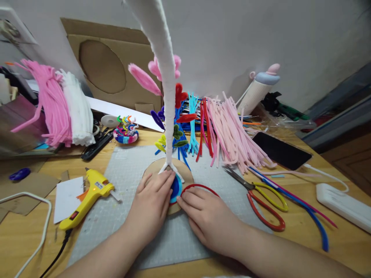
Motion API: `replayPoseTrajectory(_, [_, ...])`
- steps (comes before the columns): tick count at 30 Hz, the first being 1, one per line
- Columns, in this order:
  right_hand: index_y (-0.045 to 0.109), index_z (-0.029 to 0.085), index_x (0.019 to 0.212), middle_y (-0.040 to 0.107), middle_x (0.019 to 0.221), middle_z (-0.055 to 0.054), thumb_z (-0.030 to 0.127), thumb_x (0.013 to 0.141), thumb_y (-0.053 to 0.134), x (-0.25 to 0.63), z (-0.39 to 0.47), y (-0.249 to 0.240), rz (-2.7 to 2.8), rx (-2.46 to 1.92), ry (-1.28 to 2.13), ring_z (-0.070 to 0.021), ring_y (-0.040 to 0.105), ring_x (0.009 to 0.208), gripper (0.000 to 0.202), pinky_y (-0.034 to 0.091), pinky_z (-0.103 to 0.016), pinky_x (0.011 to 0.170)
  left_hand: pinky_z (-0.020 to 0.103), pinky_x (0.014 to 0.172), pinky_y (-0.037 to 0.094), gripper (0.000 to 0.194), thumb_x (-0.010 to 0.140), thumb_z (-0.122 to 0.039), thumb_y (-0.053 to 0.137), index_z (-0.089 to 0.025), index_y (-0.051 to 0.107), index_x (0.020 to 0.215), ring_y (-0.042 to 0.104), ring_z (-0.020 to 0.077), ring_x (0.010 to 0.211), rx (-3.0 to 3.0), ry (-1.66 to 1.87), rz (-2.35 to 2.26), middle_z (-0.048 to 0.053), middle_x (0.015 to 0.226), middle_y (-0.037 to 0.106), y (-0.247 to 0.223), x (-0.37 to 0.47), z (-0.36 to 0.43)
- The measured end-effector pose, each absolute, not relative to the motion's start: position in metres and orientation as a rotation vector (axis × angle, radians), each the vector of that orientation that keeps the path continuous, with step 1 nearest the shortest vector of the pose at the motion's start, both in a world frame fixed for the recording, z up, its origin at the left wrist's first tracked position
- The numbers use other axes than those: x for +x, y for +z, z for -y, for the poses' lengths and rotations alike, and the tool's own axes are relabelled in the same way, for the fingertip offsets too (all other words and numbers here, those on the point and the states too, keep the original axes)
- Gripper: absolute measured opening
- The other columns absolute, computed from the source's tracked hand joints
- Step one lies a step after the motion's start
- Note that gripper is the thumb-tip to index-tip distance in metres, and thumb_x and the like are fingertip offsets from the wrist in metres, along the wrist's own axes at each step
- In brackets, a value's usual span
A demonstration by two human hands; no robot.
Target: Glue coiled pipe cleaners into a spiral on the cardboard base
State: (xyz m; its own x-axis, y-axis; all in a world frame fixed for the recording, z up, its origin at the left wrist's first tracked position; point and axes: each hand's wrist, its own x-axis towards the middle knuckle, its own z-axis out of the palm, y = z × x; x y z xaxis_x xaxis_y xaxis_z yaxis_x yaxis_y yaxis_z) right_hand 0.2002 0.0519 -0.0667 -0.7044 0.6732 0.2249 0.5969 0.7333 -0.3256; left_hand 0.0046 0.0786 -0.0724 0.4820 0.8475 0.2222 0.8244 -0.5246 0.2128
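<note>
A round cardboard base (150, 166) lies on the grey cutting mat (116, 216). From it rises a white fuzzy stem (168, 116), with pink, red, purple, yellow and green fuzzy petals along it. On the base is a blue coil with a light blue rim (176, 189). My left hand (152, 199) presses on the coil's left side, fingers together. A red pipe cleaner (207, 186) curves out from under the fingers of my right hand (207, 216), which are closed on it at the coil's right edge.
At left lie a yellow glue gun (89, 197) and a white card (66, 193). Scissors (255, 189), loose blue strands (301, 202), a phone (281, 150) and a white power strip (344, 204) are at right. Pipe cleaner bundles (228, 131) and a bottle (257, 90) stand behind.
</note>
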Motion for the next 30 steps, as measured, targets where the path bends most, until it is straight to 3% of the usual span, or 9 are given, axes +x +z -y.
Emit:
replayPoseTrajectory(5, [0.059, 0.008, 0.113, 0.062, 0.107, -0.013, 0.01, 0.086, 0.045, 0.201, -0.053, -0.064, 2.632, -0.982, 0.354, -0.0267, 0.051, 0.105, 0.03, 0.048, -0.042, 0.092, 0.046, 0.111, 0.018, 0.045, 0.098, -0.03, 0.023, -0.024, 0.031, 0.143, 0.033, 0.0184, 0.137, 2.371, 0.77, -1.691, 0.005, 0.146, 0.042, -0.072, -0.008, -0.084])
replayPoseTrajectory(11, [0.058, 0.009, 0.113, 0.061, 0.107, -0.012, 0.011, 0.087, 0.044, 0.201, -0.053, -0.067, 2.616, -1.009, 0.38, -0.0268, 0.051, 0.105, 0.03, 0.048, -0.043, 0.091, 0.048, 0.112, 0.009, 0.061, 0.095, -0.046, 0.031, -0.018, 0.017, 0.148, 0.021, 0.0241, 0.142, 2.624, 0.408, -1.586, 0.007, 0.153, 0.028, -0.076, 0.0, -0.075])
replayPoseTrajectory(19, [0.06, 0.01, 0.106, 0.062, 0.106, -0.012, 0.01, 0.086, 0.045, 0.201, -0.053, -0.069, 2.599, -0.979, 0.37, -0.0263, 0.05, 0.104, 0.025, 0.048, -0.043, 0.091, 0.049, 0.114, 0.001, 0.075, 0.089, -0.062, 0.034, -0.016, 0.02, 0.147, 0.027, 0.0254, 0.14, 2.767, 0.251, -1.407, 0.01, 0.151, 0.03, -0.075, -0.003, -0.077])
replayPoseTrajectory(30, [0.062, 0.008, 0.105, 0.062, 0.104, -0.013, 0.009, 0.084, 0.046, 0.201, -0.054, -0.066, 2.59, -0.97, 0.354, -0.0261, 0.05, 0.102, 0.026, 0.048, -0.041, 0.091, 0.055, 0.114, -0.001, 0.078, 0.088, -0.061, 0.038, -0.021, 0.011, 0.149, 0.023, 0.0266, 0.141, 2.701, 0.242, -1.333, 0.009, 0.153, 0.027, -0.076, -0.011, -0.077])
